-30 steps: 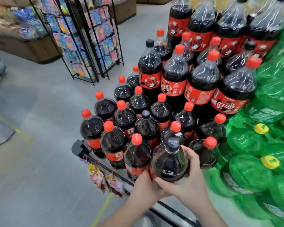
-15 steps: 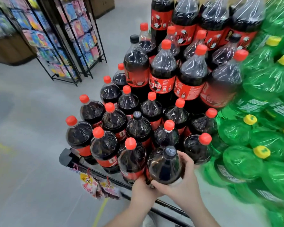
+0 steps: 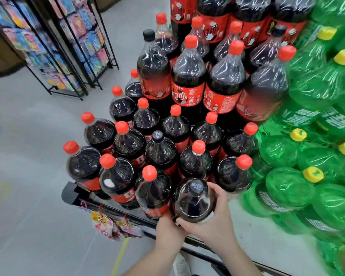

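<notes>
Here, upright black-capped bottle, neck skyward, left hand and right hand curled round it.

Only thing I can really read is a "2" on the yellow tag of the hanging snack packets, since the white print on the red cola labels, green bottle labels and the black-capped bottle is too blurry.

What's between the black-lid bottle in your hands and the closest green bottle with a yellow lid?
A red-lid cola bottle stands between the black-lid bottle and that green bottle, as the head view shows.
</notes>
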Demonstrator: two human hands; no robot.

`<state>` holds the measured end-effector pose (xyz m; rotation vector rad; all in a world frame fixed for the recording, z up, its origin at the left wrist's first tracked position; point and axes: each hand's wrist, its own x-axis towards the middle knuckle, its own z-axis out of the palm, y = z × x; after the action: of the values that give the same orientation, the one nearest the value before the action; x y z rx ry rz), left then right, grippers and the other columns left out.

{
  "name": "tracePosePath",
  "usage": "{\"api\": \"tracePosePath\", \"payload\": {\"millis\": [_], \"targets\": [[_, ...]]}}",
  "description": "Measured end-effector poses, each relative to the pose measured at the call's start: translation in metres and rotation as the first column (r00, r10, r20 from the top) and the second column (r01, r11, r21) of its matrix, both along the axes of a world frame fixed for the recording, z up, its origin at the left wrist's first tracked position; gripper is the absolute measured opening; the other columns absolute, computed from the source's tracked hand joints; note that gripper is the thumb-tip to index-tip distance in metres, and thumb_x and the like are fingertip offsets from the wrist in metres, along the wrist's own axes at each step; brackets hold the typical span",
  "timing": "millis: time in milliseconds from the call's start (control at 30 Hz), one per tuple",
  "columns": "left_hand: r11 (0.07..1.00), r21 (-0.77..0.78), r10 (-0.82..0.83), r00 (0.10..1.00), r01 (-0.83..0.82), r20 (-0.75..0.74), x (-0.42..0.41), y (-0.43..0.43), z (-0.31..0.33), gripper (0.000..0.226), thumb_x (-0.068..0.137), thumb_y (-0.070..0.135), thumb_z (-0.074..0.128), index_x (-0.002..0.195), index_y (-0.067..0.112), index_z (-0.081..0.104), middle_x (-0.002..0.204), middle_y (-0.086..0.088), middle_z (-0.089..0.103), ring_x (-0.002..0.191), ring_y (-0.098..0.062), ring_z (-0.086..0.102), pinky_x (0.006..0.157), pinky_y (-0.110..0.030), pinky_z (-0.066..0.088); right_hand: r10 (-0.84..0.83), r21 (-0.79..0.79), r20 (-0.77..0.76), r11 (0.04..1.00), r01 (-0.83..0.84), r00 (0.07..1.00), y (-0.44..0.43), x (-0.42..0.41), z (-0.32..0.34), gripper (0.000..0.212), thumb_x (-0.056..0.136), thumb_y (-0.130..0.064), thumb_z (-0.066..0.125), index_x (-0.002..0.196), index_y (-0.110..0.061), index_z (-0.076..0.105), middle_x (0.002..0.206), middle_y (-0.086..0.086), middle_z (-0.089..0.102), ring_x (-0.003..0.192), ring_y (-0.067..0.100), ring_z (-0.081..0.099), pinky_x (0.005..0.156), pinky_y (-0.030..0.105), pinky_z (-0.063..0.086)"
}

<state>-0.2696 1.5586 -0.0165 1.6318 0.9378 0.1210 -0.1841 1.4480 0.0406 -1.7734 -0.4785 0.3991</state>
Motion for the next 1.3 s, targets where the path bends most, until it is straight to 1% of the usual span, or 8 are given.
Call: {"api": "tracePosePath", "payload": {"millis": [167, 367, 433, 600, 800, 900, 1033, 1300], "targets": [[0.999, 0.034, 0.006, 0.999, -0.005, -0.034, 0.001, -0.003, -0.005, 0.046, 0.075, 0.029, 0.074, 0.121, 0.030, 0.072, 0.110, 0.021, 0.076, 0.109, -0.001, 0.070, 0.098, -0.025, 0.056, 0.004, 0.000, 0.006, 1.000, -0.004, 1.000, 0.000, -0.001, -0.009, 0.114, 0.043, -0.027, 0.107, 0.135, -0.043, 0.041, 0.138, -0.012, 0.056, 0.129, 0.005, 0.060, 0.101, 0.014, 0.048], [0.995, 0.056, -0.072, 0.990, 0.080, -0.124, 0.000, -0.002, -0.009, 0.052, 0.077, 0.032, 0.067, 0.128, 0.024, 0.070, 0.115, 0.022, 0.071, 0.108, 0.010, 0.065, 0.087, 0.000, 0.044, 0.024, -0.010, 0.016, 1.000, -0.024, 1.000, -0.001, 0.000, -0.014, 0.112, 0.046, -0.034, 0.105, 0.132, -0.055, 0.035, 0.135, -0.029, 0.049, 0.131, 0.004, 0.057, 0.105, 0.016, 0.047], [0.995, 0.046, -0.080, 0.992, 0.085, -0.102, 0.002, -0.001, -0.008, 0.050, 0.078, 0.029, 0.070, 0.128, 0.025, 0.068, 0.114, 0.025, 0.069, 0.105, 0.017, 0.062, 0.089, -0.001, 0.045, 0.031, -0.012, 0.021, 0.999, -0.030, 0.999, -0.002, 0.001, -0.016, 0.113, 0.047, -0.032, 0.105, 0.131, -0.058, 0.034, 0.135, -0.032, 0.048, 0.132, 0.004, 0.056, 0.104, 0.014, 0.045], [0.996, -0.058, -0.068, 0.993, 0.063, -0.093, 0.005, -0.002, -0.008, 0.062, 0.070, 0.039, 0.072, 0.129, 0.023, 0.063, 0.119, 0.016, 0.072, 0.116, -0.007, 0.068, 0.095, -0.011, 0.049, 0.069, -0.039, 0.012, 0.997, -0.068, 0.998, -0.005, 0.008, -0.020, 0.115, 0.048, -0.024, 0.106, 0.129, -0.062, 0.034, 0.132, -0.034, 0.051, 0.129, 0.002, 0.058, 0.102, 0.012, 0.046], [0.996, -0.036, -0.082, 0.989, 0.078, -0.123, 0.002, -0.002, 0.008, 0.057, 0.072, 0.015, 0.086, 0.123, 0.025, 0.061, 0.110, 0.015, 0.071, 0.106, -0.002, 0.067, 0.086, -0.007, 0.052, 0.106, -0.061, -0.033, 0.992, -0.108, 0.994, -0.008, 0.009, -0.017, 0.115, 0.048, -0.024, 0.105, 0.134, -0.052, 0.033, 0.128, -0.040, 0.052, 0.127, -0.003, 0.058, 0.099, 0.008, 0.045], [0.994, -0.089, -0.081, 0.990, 0.071, -0.116, 0.002, 0.000, 0.014, 0.054, 0.078, 0.011, 0.084, 0.127, 0.023, 0.063, 0.109, 0.015, 0.073, 0.102, 0.005, 0.066, 0.077, -0.004, 0.050, 0.110, -0.073, -0.049, 0.991, -0.114, 0.993, -0.009, 0.010, -0.012, 0.115, 0.046, -0.033, 0.105, 0.135, -0.052, 0.034, 0.129, -0.038, 0.053, 0.126, -0.004, 0.059, 0.100, 0.012, 0.048], [0.984, -0.141, -0.119, 0.988, 0.104, -0.102, -0.001, 0.001, 0.026, 0.065, 0.070, 0.027, 0.086, 0.131, 0.033, 0.065, 0.113, 0.023, 0.076, 0.108, 0.006, 0.069, 0.092, -0.015, 0.055, 0.110, -0.148, -0.025, 0.982, -0.113, 0.994, -0.012, 0.007, 0.004, 0.118, 0.045, -0.053, 0.101, 0.134, -0.068, 0.025, 0.133, -0.046, 0.046, 0.128, -0.018, 0.049, 0.097, 0.001, 0.040], [0.951, -0.310, 0.001, 0.997, -0.023, -0.073, -0.018, 0.015, 0.088, 0.064, 0.073, 0.044, 0.094, 0.125, 0.021, 0.065, 0.112, 0.009, 0.077, 0.096, 0.002, 0.074, 0.087, -0.019, 0.058, 0.202, -0.228, 0.233, 0.962, -0.148, 0.951, -0.017, 0.018, 0.030, 0.098, 0.074, -0.085, 0.068, 0.150, -0.028, 0.043, 0.150, -0.022, 0.041, 0.144, -0.003, 0.040, 0.111, 0.003, 0.027]]}}
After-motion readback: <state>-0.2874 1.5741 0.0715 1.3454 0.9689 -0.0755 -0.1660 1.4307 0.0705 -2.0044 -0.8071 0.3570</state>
